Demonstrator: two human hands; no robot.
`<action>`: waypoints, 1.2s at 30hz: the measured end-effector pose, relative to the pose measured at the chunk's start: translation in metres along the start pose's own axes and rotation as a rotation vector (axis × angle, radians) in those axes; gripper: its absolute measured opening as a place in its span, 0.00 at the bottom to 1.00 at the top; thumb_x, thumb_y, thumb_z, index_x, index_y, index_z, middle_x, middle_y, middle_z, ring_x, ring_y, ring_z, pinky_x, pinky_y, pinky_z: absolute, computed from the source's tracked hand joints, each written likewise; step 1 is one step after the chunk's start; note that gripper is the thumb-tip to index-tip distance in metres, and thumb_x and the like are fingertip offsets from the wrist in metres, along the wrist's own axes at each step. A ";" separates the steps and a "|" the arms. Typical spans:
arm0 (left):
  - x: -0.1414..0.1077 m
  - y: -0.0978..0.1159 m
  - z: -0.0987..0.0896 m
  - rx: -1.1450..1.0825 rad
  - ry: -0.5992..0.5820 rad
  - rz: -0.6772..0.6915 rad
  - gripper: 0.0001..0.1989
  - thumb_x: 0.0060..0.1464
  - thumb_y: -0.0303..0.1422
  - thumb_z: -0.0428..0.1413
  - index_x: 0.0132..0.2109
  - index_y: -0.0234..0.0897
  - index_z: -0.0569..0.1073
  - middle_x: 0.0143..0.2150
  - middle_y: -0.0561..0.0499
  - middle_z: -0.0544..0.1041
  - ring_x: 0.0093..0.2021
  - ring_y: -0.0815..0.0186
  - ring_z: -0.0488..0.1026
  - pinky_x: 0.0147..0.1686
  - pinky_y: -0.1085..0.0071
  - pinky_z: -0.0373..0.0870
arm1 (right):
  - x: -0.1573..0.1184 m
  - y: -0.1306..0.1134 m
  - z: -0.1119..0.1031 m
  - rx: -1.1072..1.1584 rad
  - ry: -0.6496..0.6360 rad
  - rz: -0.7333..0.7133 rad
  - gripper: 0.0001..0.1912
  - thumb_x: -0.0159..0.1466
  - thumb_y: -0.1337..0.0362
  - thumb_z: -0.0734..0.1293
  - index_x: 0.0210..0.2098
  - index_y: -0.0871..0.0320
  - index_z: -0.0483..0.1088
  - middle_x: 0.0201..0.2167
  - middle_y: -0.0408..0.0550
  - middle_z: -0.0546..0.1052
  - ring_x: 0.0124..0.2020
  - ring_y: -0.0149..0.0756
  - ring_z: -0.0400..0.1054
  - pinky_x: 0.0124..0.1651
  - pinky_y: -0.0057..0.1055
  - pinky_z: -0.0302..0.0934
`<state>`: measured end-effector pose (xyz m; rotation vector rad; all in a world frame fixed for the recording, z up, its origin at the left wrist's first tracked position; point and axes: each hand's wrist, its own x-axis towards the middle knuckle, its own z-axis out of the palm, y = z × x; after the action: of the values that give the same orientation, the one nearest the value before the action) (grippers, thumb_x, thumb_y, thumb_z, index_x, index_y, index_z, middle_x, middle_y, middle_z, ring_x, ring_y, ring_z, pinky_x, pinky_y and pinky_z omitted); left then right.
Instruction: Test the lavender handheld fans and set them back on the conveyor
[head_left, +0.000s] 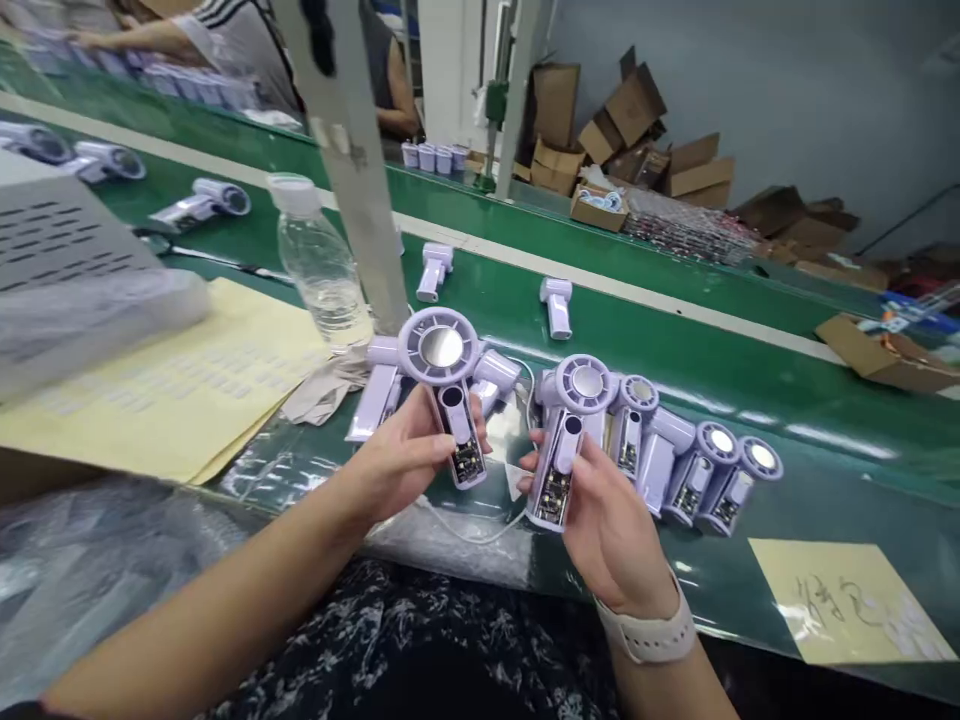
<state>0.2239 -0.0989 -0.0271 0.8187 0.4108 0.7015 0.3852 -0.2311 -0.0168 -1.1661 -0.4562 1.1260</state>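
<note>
My left hand [409, 450] is closed around the handle of a lavender handheld fan [439, 347]; its round grille faces me and a bare circuit board shows low in the handle. In my right hand [611, 520] is a second handheld fan [583, 383] of the same kind, its handle gripped from the right, with its circuit board also showing. The two fans are held upright, side by side and apart. Right of them several more lavender fans [720, 440] lean in a row on the bench. Other fans [375, 400] lie behind the left one, and a white cable [480, 540] runs below.
A plastic bottle [319, 260] stands by a metal post [352, 150]. Yellow sheets [225, 350] with stickers lie left, and a yellow note [847, 600] right. Fans [556, 305] sit on the green conveyor [675, 350]. A co-worker's arm [150, 40] reaches over fans at far left.
</note>
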 end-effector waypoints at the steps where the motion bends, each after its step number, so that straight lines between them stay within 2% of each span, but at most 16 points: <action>1: 0.000 -0.003 0.005 0.000 -0.031 -0.010 0.27 0.44 0.32 0.72 0.52 0.41 0.73 0.40 0.50 0.75 0.38 0.63 0.74 0.40 0.65 0.77 | -0.003 0.000 -0.005 -0.014 -0.014 -0.058 0.20 0.61 0.56 0.73 0.51 0.55 0.74 0.48 0.52 0.78 0.39 0.40 0.76 0.40 0.37 0.75; 4: -0.001 -0.006 0.010 0.041 -0.117 -0.041 0.24 0.50 0.31 0.69 0.53 0.41 0.71 0.39 0.52 0.73 0.36 0.66 0.74 0.36 0.68 0.75 | -0.009 0.000 -0.019 -0.072 -0.051 -0.173 0.17 0.64 0.58 0.70 0.51 0.55 0.72 0.41 0.51 0.78 0.32 0.38 0.73 0.33 0.35 0.73; 8: -0.005 -0.003 0.003 0.146 -0.183 -0.003 0.21 0.53 0.35 0.67 0.52 0.39 0.70 0.39 0.52 0.71 0.34 0.66 0.74 0.35 0.68 0.75 | -0.009 0.002 -0.029 -0.058 -0.068 -0.168 0.14 0.67 0.58 0.66 0.50 0.57 0.73 0.33 0.49 0.78 0.30 0.38 0.73 0.32 0.35 0.71; 11: -0.007 0.004 0.001 0.242 -0.196 0.048 0.20 0.56 0.36 0.66 0.52 0.39 0.70 0.40 0.51 0.72 0.35 0.65 0.76 0.36 0.67 0.77 | -0.006 -0.001 -0.028 -0.064 -0.093 -0.185 0.15 0.67 0.57 0.67 0.50 0.55 0.74 0.34 0.49 0.78 0.31 0.39 0.73 0.34 0.36 0.72; 15: -0.007 0.011 0.006 0.282 -0.222 0.026 0.21 0.56 0.35 0.65 0.54 0.40 0.70 0.46 0.47 0.74 0.41 0.59 0.79 0.44 0.59 0.78 | -0.004 -0.006 -0.021 -0.031 -0.147 -0.173 0.16 0.65 0.59 0.71 0.52 0.53 0.75 0.38 0.49 0.79 0.32 0.39 0.74 0.35 0.35 0.73; 18: -0.003 0.011 0.011 0.273 -0.257 0.031 0.22 0.56 0.34 0.65 0.56 0.38 0.71 0.46 0.46 0.74 0.41 0.59 0.79 0.47 0.57 0.78 | -0.004 -0.007 -0.017 0.057 -0.134 -0.172 0.16 0.63 0.59 0.73 0.50 0.53 0.77 0.39 0.49 0.79 0.32 0.36 0.73 0.35 0.33 0.71; 22: 0.002 0.005 0.015 0.203 -0.303 0.018 0.23 0.57 0.36 0.64 0.58 0.40 0.70 0.43 0.49 0.73 0.36 0.64 0.78 0.40 0.61 0.79 | -0.007 -0.007 -0.018 0.065 -0.135 -0.129 0.15 0.64 0.58 0.72 0.50 0.53 0.77 0.37 0.47 0.79 0.31 0.35 0.71 0.34 0.31 0.68; 26: 0.000 0.003 0.016 0.080 -0.304 -0.061 0.23 0.58 0.36 0.64 0.58 0.41 0.68 0.43 0.51 0.70 0.35 0.67 0.75 0.33 0.69 0.76 | -0.010 -0.009 -0.020 0.061 -0.130 -0.084 0.16 0.64 0.56 0.72 0.50 0.53 0.77 0.35 0.46 0.79 0.31 0.35 0.71 0.36 0.31 0.66; 29: -0.001 0.001 0.016 0.069 -0.269 -0.057 0.22 0.56 0.35 0.64 0.55 0.41 0.68 0.42 0.53 0.70 0.34 0.69 0.74 0.32 0.71 0.75 | -0.009 -0.009 -0.019 0.059 -0.117 -0.088 0.18 0.62 0.55 0.74 0.49 0.54 0.77 0.35 0.47 0.79 0.31 0.35 0.71 0.36 0.31 0.66; 36: 0.000 -0.006 0.013 0.065 -0.029 -0.106 0.18 0.54 0.35 0.63 0.49 0.39 0.66 0.37 0.54 0.70 0.30 0.69 0.72 0.29 0.71 0.72 | -0.003 0.005 -0.014 0.060 0.002 -0.022 0.15 0.63 0.54 0.73 0.45 0.55 0.78 0.34 0.48 0.79 0.28 0.33 0.71 0.29 0.27 0.67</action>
<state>0.2341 -0.1080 -0.0237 0.8611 0.4489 0.5796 0.3928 -0.2402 -0.0257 -1.1077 -0.4302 1.1125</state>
